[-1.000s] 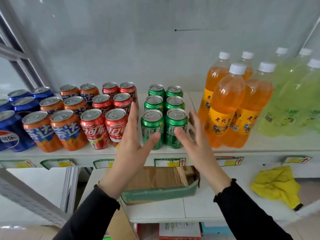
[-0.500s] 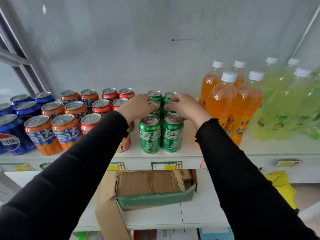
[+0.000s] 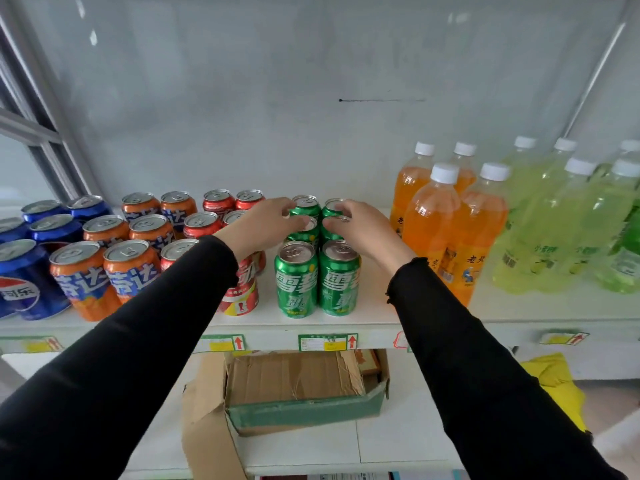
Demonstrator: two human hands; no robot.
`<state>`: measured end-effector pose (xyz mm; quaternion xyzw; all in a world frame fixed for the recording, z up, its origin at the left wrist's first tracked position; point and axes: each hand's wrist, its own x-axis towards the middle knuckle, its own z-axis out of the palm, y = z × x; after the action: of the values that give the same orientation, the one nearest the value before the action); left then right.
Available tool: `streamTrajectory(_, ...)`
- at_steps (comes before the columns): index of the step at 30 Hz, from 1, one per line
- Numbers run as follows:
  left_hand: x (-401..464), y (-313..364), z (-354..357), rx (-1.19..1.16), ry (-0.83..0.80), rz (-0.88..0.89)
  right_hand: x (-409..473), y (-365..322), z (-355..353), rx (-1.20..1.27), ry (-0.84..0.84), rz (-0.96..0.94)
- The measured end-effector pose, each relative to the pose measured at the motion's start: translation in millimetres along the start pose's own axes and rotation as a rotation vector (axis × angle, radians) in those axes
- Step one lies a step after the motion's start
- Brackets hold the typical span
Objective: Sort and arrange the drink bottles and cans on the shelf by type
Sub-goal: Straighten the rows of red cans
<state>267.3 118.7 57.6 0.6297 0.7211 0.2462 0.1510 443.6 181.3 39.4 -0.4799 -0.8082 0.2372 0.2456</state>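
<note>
Green Sprite cans [image 3: 317,258] stood two-wide mid-shelf [image 3: 374,310], between red cola cans [image 3: 216,211] and orange soda bottles [image 3: 436,220] | left hand [image 3: 263,225] and right hand [image 3: 363,230] each curled on a middle-row can | likely squaring the block by type

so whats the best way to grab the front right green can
Take the front right green can by its upper body, just under the rim, coming in from the front and from above. Its left side sits against the neighbouring green can, and another can stands right behind it. The front face and right side show bare, so fingers fit there.
</note>
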Motion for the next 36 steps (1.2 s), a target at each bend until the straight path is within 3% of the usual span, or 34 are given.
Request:
streamTrajectory(6,-56,-35,-67,-0.119,0.195,0.152,-38,-44,1,0.1,0.222,-0.29)
streamTrajectory(12,-89,-100,-98,0.021,0.208,0.066,-57,-87,40,-0.003,0.124,-0.412)
streamTrajectory(17,-89,-128,-97,0.282,0.091,0.094,-42,-104,71,-0.281,-0.023,-0.394)
streamTrajectory(20,-80,-136,-94,0.322,-0.026,0.135,-39,-109,84,-0.434,-0.109,-0.337)
streamTrajectory(26,-72,-138,-101,0.284,-0.135,0.27,-47,-119,79,-0.401,-0.186,-0.21)
streamTrajectory(32,-65,-142,-103,0.328,-0.16,0.378,-52,-132,89,-0.486,-0.114,-0.12)
streamTrajectory(36,-55,-149,-114,0.14,-0.135,0.354,-45,-135,79,-0.377,-0.14,-0.045)
